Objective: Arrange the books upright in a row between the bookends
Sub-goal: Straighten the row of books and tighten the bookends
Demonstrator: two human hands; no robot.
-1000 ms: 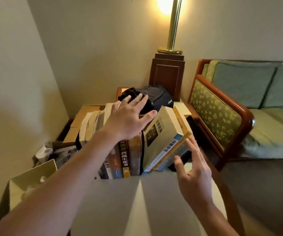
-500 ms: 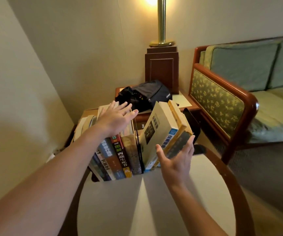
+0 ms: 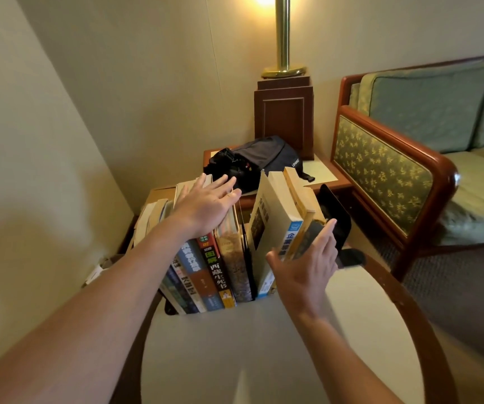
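Note:
A row of several books (image 3: 214,266) stands spine-out at the far edge of the round table (image 3: 264,345), leaning left. My left hand (image 3: 205,202) lies flat on their top edges with straight fingers. To the right, two or three paperbacks (image 3: 278,223) tilt rightward against a black bookend (image 3: 335,217). My right hand (image 3: 305,263) presses on their spines, fingers straight and thumb out. A thin black divider (image 3: 246,258) stands between the two groups. The left bookend is hidden behind the books.
A black bag (image 3: 261,161) lies on a side table (image 3: 328,177) beside a wooden lamp base (image 3: 284,118). A green sofa with a wooden arm (image 3: 395,158) stands at the right. Cardboard boxes (image 3: 156,195) and clutter sit behind and left of the books.
My right hand has moved up onto the spines of the tilted right books. My left hand stays on top of the left group. The view has shifted closer and slightly lower.

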